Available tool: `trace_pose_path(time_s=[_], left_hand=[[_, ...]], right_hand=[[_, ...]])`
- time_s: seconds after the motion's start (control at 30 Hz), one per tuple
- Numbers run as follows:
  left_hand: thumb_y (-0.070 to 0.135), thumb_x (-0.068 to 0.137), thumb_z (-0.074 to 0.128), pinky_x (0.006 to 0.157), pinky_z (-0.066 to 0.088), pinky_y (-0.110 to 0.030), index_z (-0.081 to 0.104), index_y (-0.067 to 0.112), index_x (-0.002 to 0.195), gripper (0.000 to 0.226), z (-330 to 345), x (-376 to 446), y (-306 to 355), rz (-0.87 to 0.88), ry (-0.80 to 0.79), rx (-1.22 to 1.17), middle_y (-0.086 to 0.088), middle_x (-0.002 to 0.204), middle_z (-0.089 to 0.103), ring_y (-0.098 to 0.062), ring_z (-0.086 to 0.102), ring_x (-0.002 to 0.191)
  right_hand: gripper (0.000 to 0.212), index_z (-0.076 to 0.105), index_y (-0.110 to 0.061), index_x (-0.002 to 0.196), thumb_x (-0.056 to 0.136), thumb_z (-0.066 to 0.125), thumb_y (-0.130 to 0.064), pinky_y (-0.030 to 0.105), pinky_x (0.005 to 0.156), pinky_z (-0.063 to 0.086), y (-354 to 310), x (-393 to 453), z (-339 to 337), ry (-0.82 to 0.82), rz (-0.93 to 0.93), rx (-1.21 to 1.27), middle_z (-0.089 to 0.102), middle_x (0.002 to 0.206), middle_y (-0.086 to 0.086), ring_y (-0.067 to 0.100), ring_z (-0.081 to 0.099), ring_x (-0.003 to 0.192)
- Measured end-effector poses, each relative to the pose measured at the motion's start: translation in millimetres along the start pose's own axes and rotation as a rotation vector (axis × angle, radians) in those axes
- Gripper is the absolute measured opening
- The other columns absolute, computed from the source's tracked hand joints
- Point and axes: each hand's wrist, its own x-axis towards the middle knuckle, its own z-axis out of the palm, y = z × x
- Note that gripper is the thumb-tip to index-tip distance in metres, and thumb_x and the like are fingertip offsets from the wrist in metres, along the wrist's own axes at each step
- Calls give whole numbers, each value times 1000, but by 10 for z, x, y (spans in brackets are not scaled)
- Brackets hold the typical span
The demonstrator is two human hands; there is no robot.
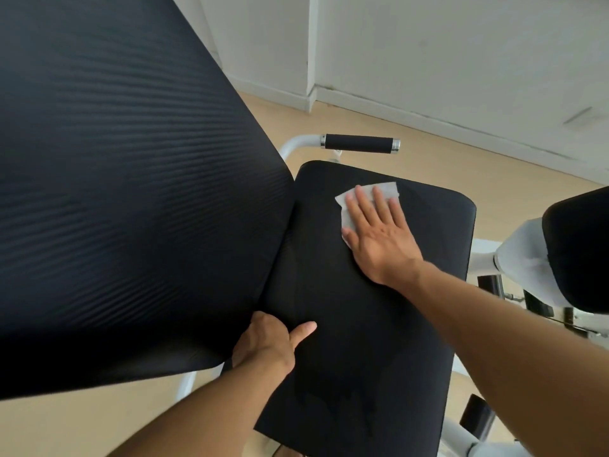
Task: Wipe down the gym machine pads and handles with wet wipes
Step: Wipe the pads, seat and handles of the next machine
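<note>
On the left side a big black back pad (125,179) with fine ribs fills most of the view, and it stands tilted over the seat. Under its lower edge the left hand (267,341) reaches in from the bottom. Its fingers are hidden in the gap between the back pad and the seat pad (346,341), so I cannot tell if they grip something; only the thumb is seen, straight and lying on the seat pad.

To the right, the right hand (379,232) lies flat on the far part of the seat pad, palm down, with the fingers straight and a little spread. It presses a white wet wipe (362,192) on the pad, and the wipe shows beyond the fingertips and beside the thumb. The forearm comes in from the lower right corner.

Behind the seat pad a black handle (359,144) with chrome ends sits on a white tube. At the right edge is another black pad (580,252) on the white frame (484,255).
</note>
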Motion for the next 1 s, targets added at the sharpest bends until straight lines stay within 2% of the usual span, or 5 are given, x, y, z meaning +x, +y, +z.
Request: trace_pose_path(time_s=[0.1,0.27,0.5,0.77,1.0], left_hand=[[84,73,53,74,56,-37,43,10,121,89,28,7,-34,33,46,-3,-7,111,65,-27,67,99],[81,76,57,67,49,-33,38,11,125,87,71,-30,-154,167,62,-19,-8,114,64,-26,67,99],[74,88,39,52,38,-14,39,35,82,39,364,-339,-1185,703,230,-158,10,53,48,-2,52,52],[51,94,56,42,32,-16,40,33,65,38,364,-233,-1996,618,381,-319,9,45,49,-9,52,41],[48,96,57,44,34,-17,48,26,66,38,330,-296,-2059,607,297,-325,8,49,55,-7,55,48]], right_hand=[[67,-7,-19,164,105,3,-51,46,126,-13,-148,-180,131,7,-5,-7,-12,171,0,27,-19,156],[67,-15,-21,162,108,10,-51,45,125,-16,-465,-211,170,-26,72,76,-21,170,0,27,-27,154],[66,-11,-20,163,108,11,-49,47,126,-14,-1250,-281,366,-52,-20,52,-17,171,-1,27,-23,155],[59,-7,-18,157,110,11,-48,48,126,-14,-1998,-1122,693,-60,-101,21,-13,165,-1,25,-25,153],[61,11,-21,164,110,20,-48,49,128,0,-2368,-1752,1086,-9,-56,-11,3,171,0,26,-10,158]])
